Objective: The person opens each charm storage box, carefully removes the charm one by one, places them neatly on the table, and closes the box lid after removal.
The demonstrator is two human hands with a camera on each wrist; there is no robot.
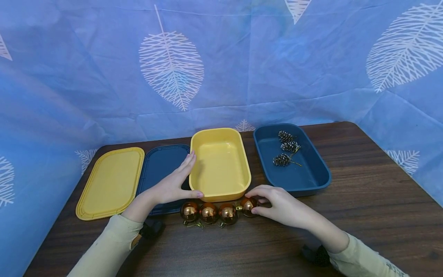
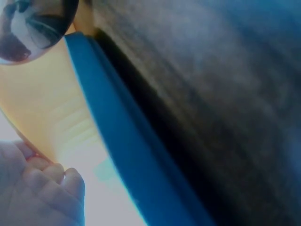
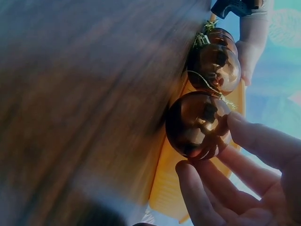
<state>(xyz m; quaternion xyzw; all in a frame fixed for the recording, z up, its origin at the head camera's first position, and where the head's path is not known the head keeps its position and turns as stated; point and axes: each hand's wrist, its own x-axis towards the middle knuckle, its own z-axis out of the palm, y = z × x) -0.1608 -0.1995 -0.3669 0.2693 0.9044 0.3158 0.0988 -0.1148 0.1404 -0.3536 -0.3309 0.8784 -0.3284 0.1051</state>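
Observation:
My right hand (image 1: 282, 206) curls its thumb and fingers around a shiny copper Christmas ball (image 1: 248, 207), just in front of the yellow tub's near right corner. Close up in the right wrist view, the thumb and fingertips meet the ball's (image 3: 197, 125) side and underside. Three similar balls (image 1: 209, 213) line up to its left along the tub's front. My left hand (image 1: 173, 187) has its fingers straight at the left wall of the yellow tub (image 1: 221, 198), thumb at the front corner. Nothing lies inside the tub.
A dark blue tub (image 1: 315, 186) at the right holds three frosted pine cones (image 1: 290, 147). On the left lie a yellow lid (image 1: 110, 182) and a dark blue lid (image 1: 162, 163), partly behind my left hand. A blue leaf-print cloth (image 1: 221, 77) hangs behind the wooden table (image 1: 221, 250).

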